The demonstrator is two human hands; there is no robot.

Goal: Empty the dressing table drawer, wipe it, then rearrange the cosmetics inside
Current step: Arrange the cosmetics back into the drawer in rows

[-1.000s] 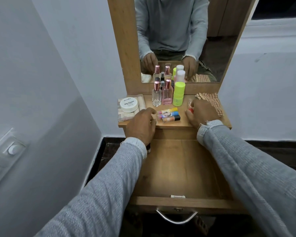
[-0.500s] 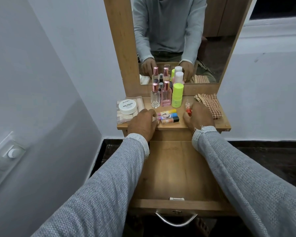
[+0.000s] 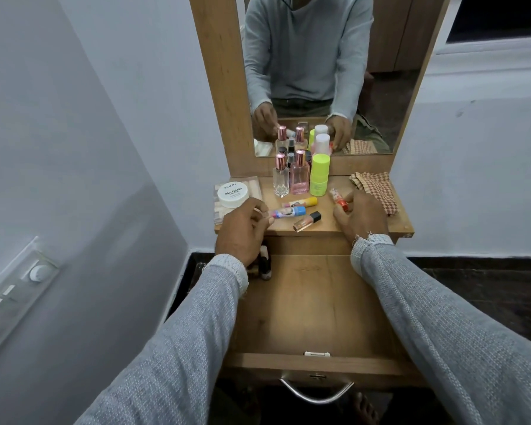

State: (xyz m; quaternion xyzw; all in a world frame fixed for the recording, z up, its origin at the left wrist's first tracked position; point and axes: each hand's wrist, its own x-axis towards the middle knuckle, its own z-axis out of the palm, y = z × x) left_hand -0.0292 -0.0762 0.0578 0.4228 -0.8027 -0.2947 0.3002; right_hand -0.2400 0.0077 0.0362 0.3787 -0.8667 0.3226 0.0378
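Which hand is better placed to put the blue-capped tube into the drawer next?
The left hand. Its fingertips already touch the pink end of the blue-capped tube, just above the open drawer. The right hand is busy at the orange-capped tube.

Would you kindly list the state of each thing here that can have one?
drawer: pulled open, mostly bare
blue-capped tube: lying flat, pinched by left hand
red-capped tube: lying flat, right hand fingers on it
pink perfume bottle: upright, capped
checked cloth: crumpled
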